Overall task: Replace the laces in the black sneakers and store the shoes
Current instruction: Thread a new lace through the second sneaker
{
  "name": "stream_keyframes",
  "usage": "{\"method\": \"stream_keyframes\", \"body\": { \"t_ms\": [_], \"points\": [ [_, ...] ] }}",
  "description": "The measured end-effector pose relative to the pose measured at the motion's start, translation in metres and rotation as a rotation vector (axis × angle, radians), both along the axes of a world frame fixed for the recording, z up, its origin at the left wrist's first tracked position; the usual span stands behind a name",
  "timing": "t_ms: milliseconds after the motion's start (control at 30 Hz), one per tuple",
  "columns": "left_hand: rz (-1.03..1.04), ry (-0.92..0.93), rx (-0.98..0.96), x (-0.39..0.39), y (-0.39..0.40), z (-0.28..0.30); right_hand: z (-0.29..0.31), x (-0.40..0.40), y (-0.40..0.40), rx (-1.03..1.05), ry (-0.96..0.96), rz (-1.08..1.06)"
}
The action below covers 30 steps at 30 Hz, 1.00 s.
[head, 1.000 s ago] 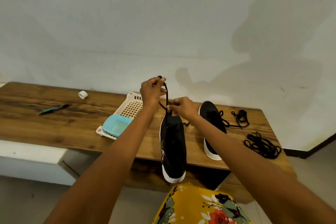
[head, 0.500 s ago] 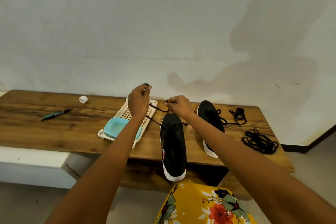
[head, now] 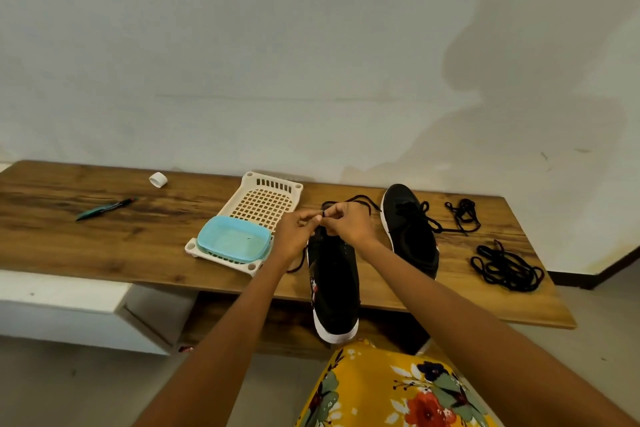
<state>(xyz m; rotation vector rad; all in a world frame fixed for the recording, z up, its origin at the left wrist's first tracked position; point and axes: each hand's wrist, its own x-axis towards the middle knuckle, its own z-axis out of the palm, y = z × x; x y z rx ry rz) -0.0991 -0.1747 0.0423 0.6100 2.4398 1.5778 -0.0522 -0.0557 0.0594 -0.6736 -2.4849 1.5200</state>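
Note:
A black sneaker with a white sole (head: 333, 288) lies lengthwise over the front edge of the wooden table (head: 104, 246), toe toward me. Both hands meet at its far end. My left hand (head: 298, 230) and my right hand (head: 346, 224) each pinch the black lace (head: 360, 199), which loops out behind them; one end trails down the shoe's left side. The second black sneaker (head: 412, 230) lies to the right with its lace threaded. Two loose black laces lie further right, a small one (head: 462, 215) and a larger pile (head: 505, 267).
A cream plastic basket (head: 263, 199) holding a light blue container (head: 233, 241) sits left of the hands. A teal pen (head: 104, 209) and a small white ring (head: 158, 179) lie on the left of the table. The wall stands close behind.
My left hand has come down and to the right, from raised with the lace pulled taut to meeting my right hand over the shoe. The lace now hangs slack in a loop.

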Motion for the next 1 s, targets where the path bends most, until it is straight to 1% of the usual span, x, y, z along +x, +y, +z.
{"method": "stream_keyframes", "body": {
  "t_ms": [100,200,267,333,367,433,500,600,667,833,1000],
  "points": [
    [-0.002,-0.072,0.076,0.003,0.003,-0.003,-0.002,0.004,0.001,0.059,0.006,-0.021],
    [-0.015,-0.121,0.113,0.006,0.006,-0.006,-0.004,0.012,0.002,0.204,0.011,0.085],
    [-0.014,-0.111,0.047,0.007,0.008,-0.01,-0.009,0.018,0.001,0.25,0.002,0.123],
    [0.039,-0.097,-0.006,0.006,0.01,-0.015,-0.019,0.025,0.002,0.231,-0.009,0.087],
    [0.066,-0.108,-0.006,0.007,0.011,-0.018,-0.026,0.029,0.004,0.242,-0.043,0.058],
    [0.07,-0.093,-0.064,0.01,0.014,-0.024,-0.04,0.039,0.006,0.294,-0.173,0.048],
    [0.003,-0.05,-0.169,0.013,0.017,-0.027,-0.053,0.049,0.009,0.266,-0.224,0.043],
    [-0.088,-0.037,-0.248,0.016,0.024,-0.029,-0.062,0.06,0.013,0.165,-0.136,-0.027],
    [-0.104,-0.049,-0.28,0.017,0.029,-0.034,-0.062,0.063,0.018,0.067,-0.115,-0.071],
    [-0.008,-0.125,-0.243,0.021,0.041,-0.044,-0.062,0.066,0.023,-0.077,-0.073,-0.119],
    [0.03,-0.083,-0.216,0.03,0.046,-0.051,-0.068,0.065,0.024,-0.134,-0.023,-0.136]
  ]
}}
